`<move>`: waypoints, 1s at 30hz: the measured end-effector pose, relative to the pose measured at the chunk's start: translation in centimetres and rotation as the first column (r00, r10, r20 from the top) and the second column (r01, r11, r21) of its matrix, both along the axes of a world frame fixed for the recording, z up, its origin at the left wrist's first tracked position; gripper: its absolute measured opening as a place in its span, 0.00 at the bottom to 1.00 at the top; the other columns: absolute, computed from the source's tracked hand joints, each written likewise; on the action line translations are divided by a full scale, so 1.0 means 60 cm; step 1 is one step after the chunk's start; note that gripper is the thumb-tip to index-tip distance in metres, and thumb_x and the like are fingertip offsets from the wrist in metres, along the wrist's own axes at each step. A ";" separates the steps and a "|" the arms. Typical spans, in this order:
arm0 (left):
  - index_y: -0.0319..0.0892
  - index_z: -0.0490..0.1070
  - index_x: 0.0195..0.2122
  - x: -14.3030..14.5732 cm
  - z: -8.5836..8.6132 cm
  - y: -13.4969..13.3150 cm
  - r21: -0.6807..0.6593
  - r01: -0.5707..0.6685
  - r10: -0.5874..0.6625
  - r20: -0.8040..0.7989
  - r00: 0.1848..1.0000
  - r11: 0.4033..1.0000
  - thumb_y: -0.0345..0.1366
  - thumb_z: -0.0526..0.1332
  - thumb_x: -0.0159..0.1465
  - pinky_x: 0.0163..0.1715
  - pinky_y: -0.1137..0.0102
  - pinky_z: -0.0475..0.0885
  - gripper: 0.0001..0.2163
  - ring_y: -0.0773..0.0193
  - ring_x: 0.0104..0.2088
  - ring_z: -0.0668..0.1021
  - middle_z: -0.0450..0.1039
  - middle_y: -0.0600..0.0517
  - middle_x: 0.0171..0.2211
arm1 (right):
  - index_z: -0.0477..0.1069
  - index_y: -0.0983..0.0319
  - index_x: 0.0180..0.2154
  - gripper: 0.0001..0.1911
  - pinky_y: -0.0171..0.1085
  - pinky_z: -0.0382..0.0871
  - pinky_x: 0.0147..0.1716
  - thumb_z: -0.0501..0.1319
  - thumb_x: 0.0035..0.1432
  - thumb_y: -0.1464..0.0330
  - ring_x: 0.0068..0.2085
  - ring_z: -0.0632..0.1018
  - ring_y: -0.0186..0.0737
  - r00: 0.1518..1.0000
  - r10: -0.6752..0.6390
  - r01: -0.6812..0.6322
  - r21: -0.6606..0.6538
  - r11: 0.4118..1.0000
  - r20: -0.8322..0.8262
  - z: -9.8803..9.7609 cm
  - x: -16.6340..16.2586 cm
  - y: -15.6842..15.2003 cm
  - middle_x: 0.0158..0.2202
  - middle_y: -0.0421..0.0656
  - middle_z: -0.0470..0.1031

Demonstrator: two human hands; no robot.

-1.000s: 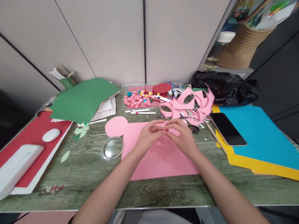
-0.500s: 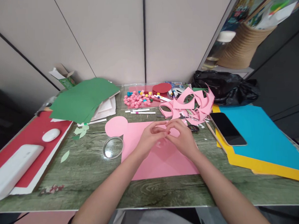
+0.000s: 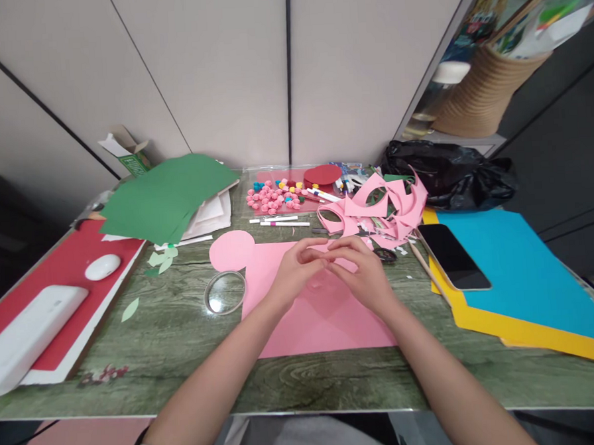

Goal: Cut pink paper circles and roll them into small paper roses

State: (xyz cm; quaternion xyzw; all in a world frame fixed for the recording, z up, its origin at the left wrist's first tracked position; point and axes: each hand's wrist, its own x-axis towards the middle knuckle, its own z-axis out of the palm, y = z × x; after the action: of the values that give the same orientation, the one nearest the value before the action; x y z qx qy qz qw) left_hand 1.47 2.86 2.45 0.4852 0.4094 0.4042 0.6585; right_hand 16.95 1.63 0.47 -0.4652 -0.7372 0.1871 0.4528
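Observation:
Both hands meet above a pink paper sheet (image 3: 327,330) on the table, fingertips curled toward each other. My left hand (image 3: 294,276) pinches with thumb and fingers close together. Touching it is my right hand (image 3: 364,273), also closed in a pinch. What lies between the fingertips is hidden or too small to make out. Just under the fingers, a small pale pink shape (image 3: 316,285) shows, blurred against the sheet. A pink paper circle (image 3: 232,250) lies at the sheet's upper left corner, with a roll of clear tape (image 3: 225,312) below it.
Pink paper offcuts (image 3: 368,202), several pompom-like balls (image 3: 273,200) and white pens (image 3: 284,224) lie behind the sheet. Black scissors handles (image 3: 385,254) show beside my right hand. A phone (image 3: 453,257) rests on blue paper (image 3: 523,270) at right; green paper (image 3: 168,193) is at left.
The fingers have shifted slightly against each other and the right hand's fingertips have tilted a little. The things on the table stay where they were.

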 end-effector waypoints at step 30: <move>0.42 0.67 0.47 -0.002 -0.012 0.006 -0.022 0.021 -0.019 0.087 0.996 1.000 0.32 0.64 0.53 0.36 0.71 0.66 0.19 0.65 0.34 0.76 0.76 0.51 0.31 | 0.72 0.57 0.36 0.06 0.42 0.66 0.43 0.61 0.55 0.72 0.43 0.72 0.42 1.000 0.012 -0.012 -0.029 0.999 0.004 0.008 0.000 -0.001 0.37 0.42 0.70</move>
State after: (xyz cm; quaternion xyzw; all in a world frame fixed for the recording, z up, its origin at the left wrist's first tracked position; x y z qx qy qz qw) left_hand 1.38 3.22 1.71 0.4637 0.3800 0.4137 0.6851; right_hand 16.94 1.59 0.93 -0.4678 -0.7381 0.1997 0.4433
